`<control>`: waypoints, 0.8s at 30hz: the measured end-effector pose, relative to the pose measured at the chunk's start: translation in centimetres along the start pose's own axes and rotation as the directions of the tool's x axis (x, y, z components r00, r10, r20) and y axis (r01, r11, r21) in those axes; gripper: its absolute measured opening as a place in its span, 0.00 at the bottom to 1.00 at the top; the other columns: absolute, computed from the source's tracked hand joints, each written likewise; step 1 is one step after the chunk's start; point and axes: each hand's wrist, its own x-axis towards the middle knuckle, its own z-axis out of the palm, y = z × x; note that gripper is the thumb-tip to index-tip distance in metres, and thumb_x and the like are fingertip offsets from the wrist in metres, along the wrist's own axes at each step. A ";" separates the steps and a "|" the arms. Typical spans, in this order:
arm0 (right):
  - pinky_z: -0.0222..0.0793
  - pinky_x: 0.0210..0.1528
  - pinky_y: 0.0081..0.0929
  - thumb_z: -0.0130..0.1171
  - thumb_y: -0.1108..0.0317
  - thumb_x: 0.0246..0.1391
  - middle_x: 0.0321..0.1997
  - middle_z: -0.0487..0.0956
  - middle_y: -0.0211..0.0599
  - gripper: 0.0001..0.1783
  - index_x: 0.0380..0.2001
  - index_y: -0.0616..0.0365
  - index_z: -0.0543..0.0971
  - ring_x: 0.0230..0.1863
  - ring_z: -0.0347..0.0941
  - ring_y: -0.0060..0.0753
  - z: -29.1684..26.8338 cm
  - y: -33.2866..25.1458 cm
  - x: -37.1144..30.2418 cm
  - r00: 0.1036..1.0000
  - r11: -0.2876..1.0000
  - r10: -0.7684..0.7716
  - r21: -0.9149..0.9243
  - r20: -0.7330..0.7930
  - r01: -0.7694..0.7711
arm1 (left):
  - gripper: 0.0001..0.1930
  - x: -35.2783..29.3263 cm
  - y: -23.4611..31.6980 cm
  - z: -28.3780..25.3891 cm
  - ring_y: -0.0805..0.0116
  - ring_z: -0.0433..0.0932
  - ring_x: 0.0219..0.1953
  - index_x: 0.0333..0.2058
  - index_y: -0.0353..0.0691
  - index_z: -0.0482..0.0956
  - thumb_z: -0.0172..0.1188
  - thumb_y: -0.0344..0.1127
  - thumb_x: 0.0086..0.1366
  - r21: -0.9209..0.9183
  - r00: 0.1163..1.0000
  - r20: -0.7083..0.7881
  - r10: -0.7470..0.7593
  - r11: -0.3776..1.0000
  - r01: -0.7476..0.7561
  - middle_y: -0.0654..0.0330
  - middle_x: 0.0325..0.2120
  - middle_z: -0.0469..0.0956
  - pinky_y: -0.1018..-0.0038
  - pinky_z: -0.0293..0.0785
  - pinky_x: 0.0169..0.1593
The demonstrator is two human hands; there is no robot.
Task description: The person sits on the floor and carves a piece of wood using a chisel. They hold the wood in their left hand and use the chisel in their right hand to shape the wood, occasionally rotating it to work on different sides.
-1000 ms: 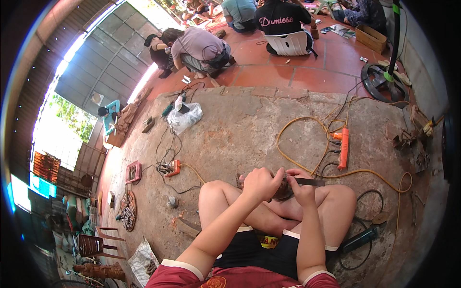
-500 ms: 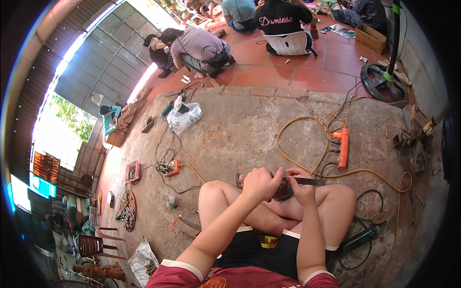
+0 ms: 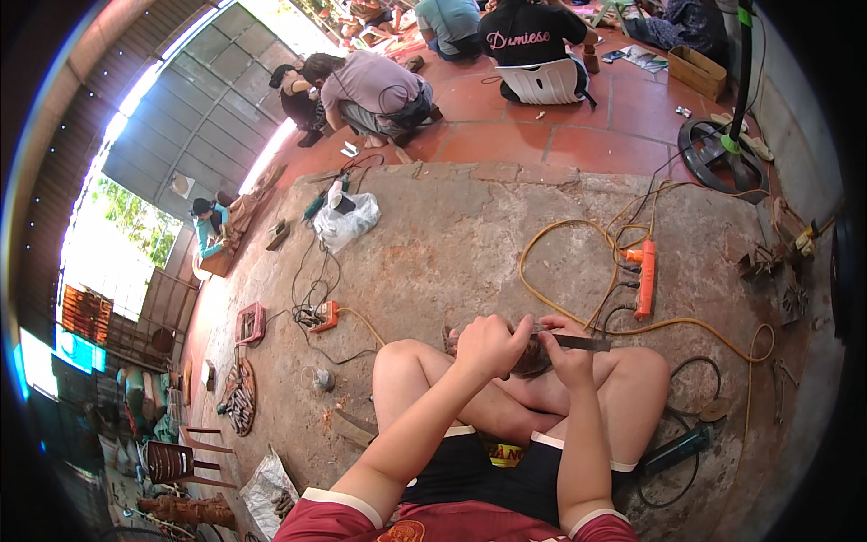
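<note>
I sit cross-legged, both hands together above my shins. My left hand [image 3: 490, 347] is closed round a rounded brown piece [image 3: 531, 364], whose kind I cannot make out; much of it is hidden under my fingers. Right beside it, my right hand [image 3: 569, 354] grips a dark, flat, straight bar [image 3: 589, 343] that looks like a file. One end of the bar sticks out to the right past my fist. Its other end runs toward my left thumb, and where it touches the brown piece is hidden.
An orange power strip [image 3: 646, 280] with a looped yellow cable lies ahead on the right. By my right knee rests a dark corded power tool [image 3: 677, 450]. To the left are a second orange socket block [image 3: 325, 316], a metal cup [image 3: 321, 379] and a round tray of tools [image 3: 240, 397]. Several people sit farther off.
My hands, the bar and the brown piece stay almost in the same place. The distant person in blue at the far left has shifted posture slightly.
</note>
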 end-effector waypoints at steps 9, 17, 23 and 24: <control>0.72 0.47 0.31 0.66 0.71 0.52 0.41 0.82 0.44 0.07 0.26 0.64 0.83 0.42 0.78 0.37 -0.1 0.0 -0.2 0.998 0.997 0.057 0.046 -0.012 -0.057 | 0.31 -0.1 0.1 -0.1 0.41 0.81 0.29 0.22 0.33 0.84 0.50 0.59 0.65 -0.010 1.000 0.011 -0.005 1.000 0.005 0.40 0.18 0.77 0.55 0.78 0.37; 0.73 0.47 0.32 0.67 0.70 0.53 0.41 0.82 0.44 0.07 0.27 0.64 0.84 0.42 0.78 0.37 0.0 -0.3 0.0 0.999 0.995 0.043 0.093 -0.014 -0.042 | 0.31 0.0 -0.1 0.1 0.41 0.81 0.29 0.23 0.33 0.84 0.51 0.59 0.64 0.004 1.000 -0.002 -0.004 1.000 0.004 0.41 0.19 0.78 0.55 0.78 0.37; 0.73 0.50 0.32 0.67 0.71 0.52 0.43 0.82 0.45 0.07 0.28 0.65 0.84 0.43 0.78 0.37 -0.6 0.2 0.2 0.998 0.998 0.056 0.043 -0.025 -0.055 | 0.31 -0.1 0.1 -0.2 0.41 0.81 0.29 0.23 0.34 0.84 0.51 0.59 0.64 0.000 1.000 0.008 -0.008 1.000 0.008 0.41 0.19 0.78 0.55 0.78 0.37; 0.73 0.50 0.32 0.67 0.71 0.52 0.43 0.82 0.45 0.07 0.28 0.65 0.84 0.43 0.78 0.37 -0.5 0.2 0.2 0.997 0.995 0.064 0.080 -0.032 -0.061 | 0.31 -0.1 0.1 -0.2 0.41 0.81 0.29 0.22 0.34 0.84 0.51 0.59 0.64 -0.002 1.000 0.006 -0.011 1.000 0.011 0.41 0.19 0.78 0.55 0.78 0.37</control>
